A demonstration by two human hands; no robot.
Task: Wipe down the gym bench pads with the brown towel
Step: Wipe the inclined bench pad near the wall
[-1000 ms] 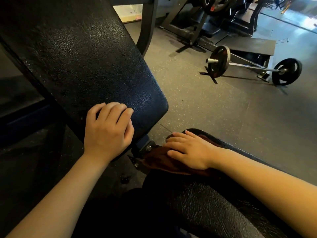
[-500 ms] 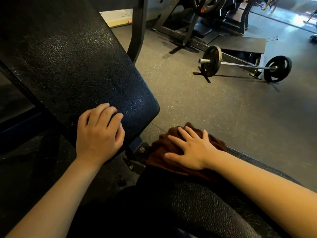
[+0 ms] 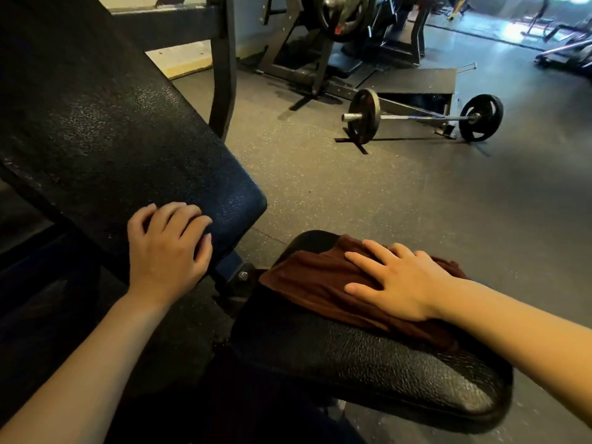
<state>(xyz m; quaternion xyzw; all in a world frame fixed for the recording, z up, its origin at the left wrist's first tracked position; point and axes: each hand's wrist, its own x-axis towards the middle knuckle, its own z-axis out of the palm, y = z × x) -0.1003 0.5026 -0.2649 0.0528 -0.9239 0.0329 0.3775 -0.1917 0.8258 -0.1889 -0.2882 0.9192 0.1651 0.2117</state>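
Gym floor all around, grey rubber matting, and we're looking down on the brown towel (image 3: 323, 283) bunched across the far end of the seat pad (image 3: 368, 363), lower centre of the frame. Right hand (image 3: 400, 280) lies flat on top of it, fingers straight and spread, pressing the cloth into the pad rather than gripping it. That pad's long axis runs from the towel down toward the lower right, so most of the unwiped vinyl sits back along the right forearm, and a pull toward the body looks like the natural stroke. Left hand (image 3: 166, 248) sits at centre left, fingers loosely curled over the lower edge of the inclined back pad (image 3: 128, 149), bracing and holding nothing else. Right hand is plainly the one on the towel; the left is just across the hinge bracket (image 3: 237, 277) from it. Beyond them, a loaded barbell (image 3: 419, 116) rests on the floor at upper right.
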